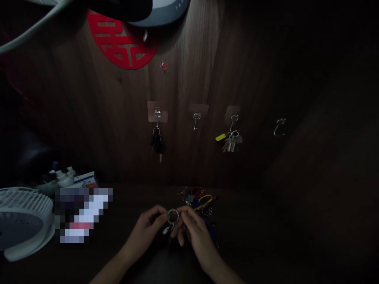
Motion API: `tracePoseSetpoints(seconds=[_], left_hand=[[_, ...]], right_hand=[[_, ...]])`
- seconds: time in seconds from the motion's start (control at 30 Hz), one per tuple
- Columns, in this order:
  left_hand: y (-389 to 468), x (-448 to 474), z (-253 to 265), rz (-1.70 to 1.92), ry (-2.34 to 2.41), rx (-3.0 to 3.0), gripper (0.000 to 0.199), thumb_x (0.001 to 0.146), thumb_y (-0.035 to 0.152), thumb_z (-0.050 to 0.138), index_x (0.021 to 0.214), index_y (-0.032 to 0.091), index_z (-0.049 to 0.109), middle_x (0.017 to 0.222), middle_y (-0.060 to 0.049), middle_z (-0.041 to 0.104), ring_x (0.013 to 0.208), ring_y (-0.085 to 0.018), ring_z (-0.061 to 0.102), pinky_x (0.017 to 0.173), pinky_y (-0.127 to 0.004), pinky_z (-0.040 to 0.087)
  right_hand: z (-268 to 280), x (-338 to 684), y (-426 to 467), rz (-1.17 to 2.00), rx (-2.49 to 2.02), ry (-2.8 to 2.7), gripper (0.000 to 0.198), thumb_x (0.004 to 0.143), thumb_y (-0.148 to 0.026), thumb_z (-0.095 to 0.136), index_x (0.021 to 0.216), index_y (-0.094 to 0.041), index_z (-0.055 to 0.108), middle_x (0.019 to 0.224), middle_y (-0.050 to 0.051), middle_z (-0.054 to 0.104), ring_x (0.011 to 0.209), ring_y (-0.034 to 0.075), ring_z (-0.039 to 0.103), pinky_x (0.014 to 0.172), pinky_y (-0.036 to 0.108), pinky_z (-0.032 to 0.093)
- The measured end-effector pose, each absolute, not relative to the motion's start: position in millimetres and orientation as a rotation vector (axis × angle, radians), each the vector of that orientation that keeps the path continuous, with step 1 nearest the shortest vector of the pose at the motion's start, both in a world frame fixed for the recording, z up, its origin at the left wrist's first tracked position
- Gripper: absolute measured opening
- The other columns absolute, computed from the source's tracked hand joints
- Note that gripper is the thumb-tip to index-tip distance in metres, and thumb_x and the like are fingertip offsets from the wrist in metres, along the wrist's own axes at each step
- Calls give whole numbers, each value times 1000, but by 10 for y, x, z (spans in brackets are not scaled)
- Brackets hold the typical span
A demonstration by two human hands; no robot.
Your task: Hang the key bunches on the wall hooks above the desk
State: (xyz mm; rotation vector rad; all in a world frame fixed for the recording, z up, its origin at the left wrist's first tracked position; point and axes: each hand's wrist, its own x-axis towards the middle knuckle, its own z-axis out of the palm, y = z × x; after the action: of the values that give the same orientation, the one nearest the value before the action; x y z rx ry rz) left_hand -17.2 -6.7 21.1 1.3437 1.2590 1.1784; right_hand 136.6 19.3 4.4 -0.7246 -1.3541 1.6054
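A round silver key ring (173, 210) is held up over the dark surface between both hands. My left hand (149, 223) pinches its left side between thumb and forefinger. On the opposite side, the thumb and forefinger of my right hand (195, 227) grip the ring. A small pale metal piece (166, 229) dangles below it, too dim to name. Just behind my right hand lies a pile of keychains (201, 199) with red and yellow cords, partly covered by that hand.
Metal hooks line the wooden wall. A black key bunch (157, 142) hangs on the left hook; keys with a yellow tag (233, 141) hang farther right. The middle hook (196, 120) and far-right hook (279, 127) carry nothing. A white fan (28, 225), bottles (65, 177) and a box (85, 179) stand left.
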Motion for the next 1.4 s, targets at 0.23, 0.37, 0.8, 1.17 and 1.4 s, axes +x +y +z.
tracePoseSetpoints(seconds=[0.23, 0.37, 0.8, 1.17, 1.4], left_hand=[[-80, -195, 249, 1167, 1275, 1362, 31, 81, 45, 55, 65, 19, 57, 65, 2, 57, 67, -15, 52, 66, -24, 42], [-82, -194, 204, 1169, 1263, 1388, 32, 79, 48, 57, 65, 19, 57, 65, 2, 57, 67, -15, 52, 65, -23, 43], [-115, -190, 214, 1181, 1258, 1416, 31, 85, 46, 48, 87, 21, 66, 78, -1, 66, 80, -19, 59, 74, -26, 45], [-167, -117, 333, 1206, 1350, 1555, 24, 79, 43, 59, 73, 21, 66, 72, 0, 65, 70, -17, 57, 70, -25, 45], [-81, -235, 641, 1254, 1369, 1588, 20, 81, 39, 58, 75, 21, 65, 73, 1, 65, 72, -16, 57, 69, -24, 45]], right_hand=[[55, 1388, 210, 1522, -810, -1400, 41, 85, -55, 48, 84, -15, 56, 56, -2, 57, 41, 7, 40, 41, 19, 28], [83, 1382, 217, 1507, -905, -1389, 40, 75, -58, 59, 77, -17, 56, 52, -6, 48, 43, 6, 37, 41, 18, 26], [118, 1430, 208, 1360, -935, -1418, 32, 75, -49, 63, 72, -18, 57, 56, -5, 47, 51, 9, 42, 48, 20, 34], [92, 1495, 149, 1212, -878, -1590, 29, 82, -47, 56, 84, -20, 63, 70, 1, 59, 65, 13, 53, 60, 23, 42], [40, 1512, 165, 1278, -833, -1507, 39, 83, -55, 52, 98, -20, 60, 69, 1, 55, 54, 10, 47, 46, 19, 36]])
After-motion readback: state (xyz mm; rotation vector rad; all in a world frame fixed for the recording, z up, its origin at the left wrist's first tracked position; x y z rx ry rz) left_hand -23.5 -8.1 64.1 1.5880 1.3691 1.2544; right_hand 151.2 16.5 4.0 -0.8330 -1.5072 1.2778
